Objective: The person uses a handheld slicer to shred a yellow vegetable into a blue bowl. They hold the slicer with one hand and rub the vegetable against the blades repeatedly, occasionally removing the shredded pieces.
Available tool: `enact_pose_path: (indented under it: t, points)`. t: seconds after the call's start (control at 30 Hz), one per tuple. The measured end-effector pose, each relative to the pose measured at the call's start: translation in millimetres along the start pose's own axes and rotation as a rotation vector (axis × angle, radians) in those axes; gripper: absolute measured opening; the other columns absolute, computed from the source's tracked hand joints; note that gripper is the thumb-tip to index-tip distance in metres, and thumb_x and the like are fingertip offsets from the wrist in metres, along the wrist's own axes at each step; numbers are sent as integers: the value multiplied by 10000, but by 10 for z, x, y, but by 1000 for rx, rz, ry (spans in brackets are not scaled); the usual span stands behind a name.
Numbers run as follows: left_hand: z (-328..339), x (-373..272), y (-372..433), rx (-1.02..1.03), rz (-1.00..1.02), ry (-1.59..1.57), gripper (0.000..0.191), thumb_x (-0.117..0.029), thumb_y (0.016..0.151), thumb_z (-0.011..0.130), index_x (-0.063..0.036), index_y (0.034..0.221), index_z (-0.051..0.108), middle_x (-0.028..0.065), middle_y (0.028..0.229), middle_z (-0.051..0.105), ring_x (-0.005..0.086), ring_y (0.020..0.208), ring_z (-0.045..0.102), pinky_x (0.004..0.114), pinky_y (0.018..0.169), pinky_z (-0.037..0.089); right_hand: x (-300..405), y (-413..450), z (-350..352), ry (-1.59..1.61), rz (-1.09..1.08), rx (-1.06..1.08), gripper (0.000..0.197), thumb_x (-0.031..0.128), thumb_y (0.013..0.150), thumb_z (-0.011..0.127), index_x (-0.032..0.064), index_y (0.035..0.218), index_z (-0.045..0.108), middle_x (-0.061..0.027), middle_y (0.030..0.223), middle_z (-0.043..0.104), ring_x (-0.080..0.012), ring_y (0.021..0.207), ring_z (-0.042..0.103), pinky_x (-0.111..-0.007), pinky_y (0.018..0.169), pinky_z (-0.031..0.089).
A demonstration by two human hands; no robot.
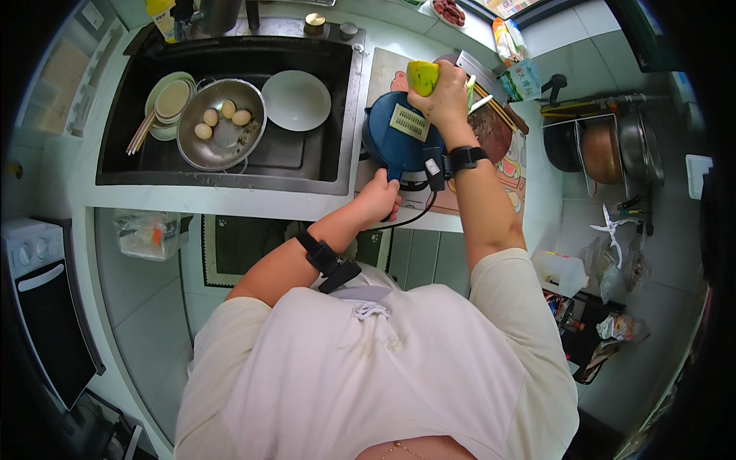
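My left hand [378,198] grips the handle of a blue plastic grater basin [384,135] on the counter, right of the sink. Across its top lies a pale grating plate [409,123] with rows of teeth. Above the plate's far side, my right hand [445,99] holds a cut piece of green-yellow fruit or vegetable [422,78]. The piece appears apart from the teeth. Beneath and beside the basin is a patterned mat [384,66]. Right of my right hand sits a dark round chopping board [493,135], with chopsticks [494,104] and a cleaver blade [472,64] near it.
The black sink [310,178] at left holds a steel bowl [221,144] with several eggs [210,117], a white bowl [296,100] and stacked dishes [172,100]. Pans [601,152] stand in a rack at right. Black straps circle both forearms; a cable [422,214] hangs near the counter edge.
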State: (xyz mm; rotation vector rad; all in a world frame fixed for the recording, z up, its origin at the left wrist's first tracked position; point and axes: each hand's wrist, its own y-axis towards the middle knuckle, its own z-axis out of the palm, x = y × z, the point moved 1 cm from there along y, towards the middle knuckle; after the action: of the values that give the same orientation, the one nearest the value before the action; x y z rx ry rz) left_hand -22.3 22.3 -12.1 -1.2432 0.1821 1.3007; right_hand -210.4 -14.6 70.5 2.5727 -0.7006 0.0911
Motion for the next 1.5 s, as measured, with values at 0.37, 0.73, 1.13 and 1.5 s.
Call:
enact_pose_path:
  t: [0.37,0.73,1.13,1.5]
  points:
    - [-33,83,-8,-6,26,7,196,-210,961,410,-68,1081,347,67,795,489,142,609,480,319,521,478,241,-659,-129,62,-242,-32,632,236,567,751,86,1108,461,-190,1056,443,-418,959,484,-463,825,440]
    - [-58,29,-16,-35,28,-77,212,-201,964,398,-54,1107,340,63,784,487,137,595,475,315,515,475,262,-716,-309,182,-168,151,648,256,569,766,68,1115,473,-202,1044,479,-397,955,512,-445,823,452]
    - [-10,10,22,-18,12,-42,219,-203,960,408,-46,1091,333,76,803,491,146,601,475,323,517,471,34,-153,-135,107,-144,19,599,261,596,750,90,1087,453,-185,1017,464,-390,943,507,-452,800,455]
    - [29,28,-7,-24,26,-2,211,-205,966,401,-51,1097,339,69,803,483,139,607,474,313,511,470,33,-67,38,-22,-75,18,631,274,590,759,96,1114,455,-195,1058,467,-407,969,503,-462,807,459]
